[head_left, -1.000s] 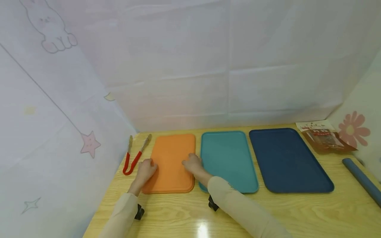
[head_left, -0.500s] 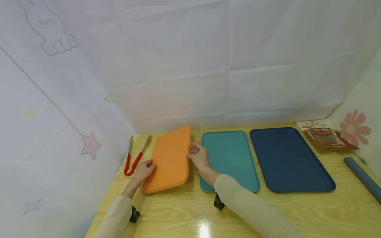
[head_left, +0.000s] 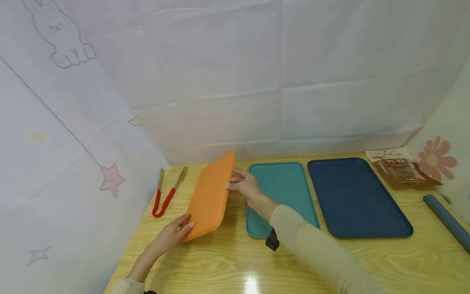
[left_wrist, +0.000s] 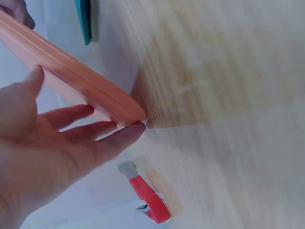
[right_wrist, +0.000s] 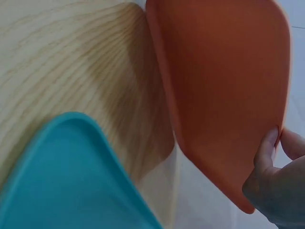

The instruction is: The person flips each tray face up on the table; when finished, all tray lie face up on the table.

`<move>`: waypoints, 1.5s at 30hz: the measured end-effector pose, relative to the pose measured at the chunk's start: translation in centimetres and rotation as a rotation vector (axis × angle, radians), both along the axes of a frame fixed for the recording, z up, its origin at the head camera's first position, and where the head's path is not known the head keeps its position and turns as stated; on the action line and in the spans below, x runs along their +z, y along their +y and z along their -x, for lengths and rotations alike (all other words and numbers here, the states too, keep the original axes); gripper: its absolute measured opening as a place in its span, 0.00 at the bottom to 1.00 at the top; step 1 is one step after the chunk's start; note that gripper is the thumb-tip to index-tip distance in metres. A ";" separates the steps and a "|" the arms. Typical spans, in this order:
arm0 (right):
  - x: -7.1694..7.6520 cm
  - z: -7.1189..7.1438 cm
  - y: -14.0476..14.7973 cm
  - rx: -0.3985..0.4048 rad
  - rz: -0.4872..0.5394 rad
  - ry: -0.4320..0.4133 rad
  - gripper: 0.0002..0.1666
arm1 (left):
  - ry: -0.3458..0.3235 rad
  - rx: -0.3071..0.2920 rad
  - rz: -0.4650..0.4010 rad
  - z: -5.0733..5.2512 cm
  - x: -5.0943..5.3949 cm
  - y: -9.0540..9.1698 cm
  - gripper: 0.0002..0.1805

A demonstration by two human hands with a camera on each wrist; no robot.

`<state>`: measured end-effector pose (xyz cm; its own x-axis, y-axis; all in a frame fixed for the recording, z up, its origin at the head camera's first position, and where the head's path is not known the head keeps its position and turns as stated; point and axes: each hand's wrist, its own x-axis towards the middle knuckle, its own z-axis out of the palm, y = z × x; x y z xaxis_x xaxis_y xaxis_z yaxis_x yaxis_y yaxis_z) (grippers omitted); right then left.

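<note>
An orange tray [head_left: 210, 192] stands tilted over the table, its right side raised and its left edge low. In the left wrist view its rim [left_wrist: 81, 78] looks layered; I cannot tell whether several trays are nested. My left hand [head_left: 169, 237] holds the near left corner, thumb on one face and fingers along the lower edge. At the raised right edge, my right hand [head_left: 250, 191] pinches the rim between thumb and fingers. The right wrist view shows the tray's orange underside [right_wrist: 219, 90], with the thumb and a finger at its edge.
A teal tray [head_left: 280, 196] lies right of the orange one, and a navy tray [head_left: 358, 198] beyond it. Red-handled tongs [head_left: 164, 201] lie at left. A brown packet [head_left: 402, 171] and a grey-blue roll [head_left: 448, 218] are at far right. Cloth [head_left: 220, 81] hangs behind.
The orange tray went from flat on the table to steeply tilted, right side up. My right hand gripped and raised that edge; my left hand moved nearer, to the near left corner.
</note>
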<state>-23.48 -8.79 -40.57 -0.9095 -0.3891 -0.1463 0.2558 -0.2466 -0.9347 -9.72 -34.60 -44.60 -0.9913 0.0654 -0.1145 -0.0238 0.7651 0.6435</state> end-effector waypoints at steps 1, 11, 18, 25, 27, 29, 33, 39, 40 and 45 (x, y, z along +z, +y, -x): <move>0.3 0.1 0.0 0.002 0.010 -0.002 0.41 | -0.010 -0.012 -0.020 -0.5 0.1 0.2 0.37; 2.5 0.0 -0.6 -0.016 0.094 -0.015 0.43 | 0.219 0.122 0.000 -2.7 -1.3 2.9 0.35; 3.7 -0.9 -1.4 0.006 0.136 -0.021 0.44 | 0.376 0.235 -0.018 -4.7 -1.7 6.3 0.25; 4.7 -1.3 -1.9 0.015 0.174 0.001 0.43 | 0.542 0.224 -0.047 -5.4 -1.5 8.8 0.33; 4.8 -1.4 -2.1 0.006 0.179 0.000 0.42 | 0.587 0.215 -0.015 -5.5 -1.1 9.2 0.36; 5.0 -1.5 -2.2 -0.007 0.184 -0.006 0.42 | 0.616 0.206 0.000 -5.4 -0.5 9.7 0.40; 5.2 -1.7 -2.5 -0.043 0.174 -0.003 0.40 | 0.702 0.187 0.060 -5.1 0.8 10.7 0.47; 5.3 -2.2 -3.4 -0.072 0.159 0.034 0.35 | 0.855 0.200 0.184 -5.0 2.1 11.8 0.48; 5.3 -2.3 -3.6 -0.073 0.163 0.043 0.34 | 0.885 0.202 0.201 -5.0 2.3 11.9 0.48; 3.8 -1.8 -3.5 -0.108 0.147 0.170 0.23 | 1.007 0.182 0.223 -4.5 3.6 12.0 0.45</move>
<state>-21.64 -12.25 -36.80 -0.9537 -0.2939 0.0631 0.0631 -0.4008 -0.9140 -5.26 -22.61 -41.05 -0.6275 -0.0155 0.7785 0.3179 0.9076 0.2743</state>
